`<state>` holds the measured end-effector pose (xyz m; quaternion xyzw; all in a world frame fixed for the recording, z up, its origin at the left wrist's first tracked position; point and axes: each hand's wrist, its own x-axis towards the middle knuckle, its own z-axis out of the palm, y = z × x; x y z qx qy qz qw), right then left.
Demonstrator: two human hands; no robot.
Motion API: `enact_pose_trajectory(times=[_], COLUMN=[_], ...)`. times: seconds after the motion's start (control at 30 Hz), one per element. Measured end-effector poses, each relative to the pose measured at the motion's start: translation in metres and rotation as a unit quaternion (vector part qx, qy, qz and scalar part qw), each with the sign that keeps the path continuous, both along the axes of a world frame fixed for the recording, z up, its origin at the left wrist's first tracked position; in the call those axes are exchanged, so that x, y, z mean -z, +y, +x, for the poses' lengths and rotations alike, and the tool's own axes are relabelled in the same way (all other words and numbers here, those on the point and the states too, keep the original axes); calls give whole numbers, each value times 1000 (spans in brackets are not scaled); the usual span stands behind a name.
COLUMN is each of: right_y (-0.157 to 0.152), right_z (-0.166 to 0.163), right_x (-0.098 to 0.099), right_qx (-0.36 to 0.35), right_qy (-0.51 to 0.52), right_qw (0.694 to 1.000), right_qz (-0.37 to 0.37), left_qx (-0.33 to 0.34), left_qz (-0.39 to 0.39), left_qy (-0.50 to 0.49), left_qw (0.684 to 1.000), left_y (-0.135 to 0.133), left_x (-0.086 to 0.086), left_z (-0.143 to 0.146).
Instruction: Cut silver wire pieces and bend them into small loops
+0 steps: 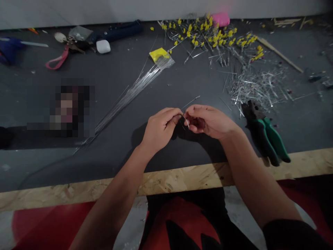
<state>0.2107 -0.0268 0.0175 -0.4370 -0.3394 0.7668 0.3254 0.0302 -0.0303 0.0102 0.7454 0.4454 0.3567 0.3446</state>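
A thin, bent metal wire (187, 122) runs between my two hands over the dark tabletop. My left hand (162, 126) pinches it between thumb and forefinger. My right hand (209, 121) meets it from the other side with curled fingertips, closed on the wire. A straight length of wire with a twisted tip (192, 101) sticks out beyond the fingers. Up and to the left lies a bundle of long straight wires (132, 88), its end wrapped in clear plastic and a yellow tag (159, 55). Pliers with green and black handles (267, 137) rest to the right of my right hand.
At the back are heaped wires with yellow tips (208, 33) and a pink lump (221, 19). Short wire pieces (256, 86) pile up at right near a wooden stick (279, 53). Keys (78, 47), a white case (103, 46) and a pixelated object (73, 109) lie left.
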Motion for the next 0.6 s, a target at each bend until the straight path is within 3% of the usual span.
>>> enact_pose_trajectory(times=[0.13,0.27,0.47,0.6], right_y=[0,-2,-4,-4], right_z=[-5,-10,-17,-19], right_x=[6,8,11,13], right_qx=[19,4,-1,62], right_qy=[-26,-48,-38,-43], right_qw=[999,990,975,965], right_qz=[29,130,221,252], left_qx=[-56,-88,-96,-103], left_qz=[-78,-193,-238,-252], left_qy=[-122,-231,-263,-251], left_qw=[988,950,930,929], left_y=[2,8,10,7], left_x=[4,12,16,13], left_z=[0,1,4,5])
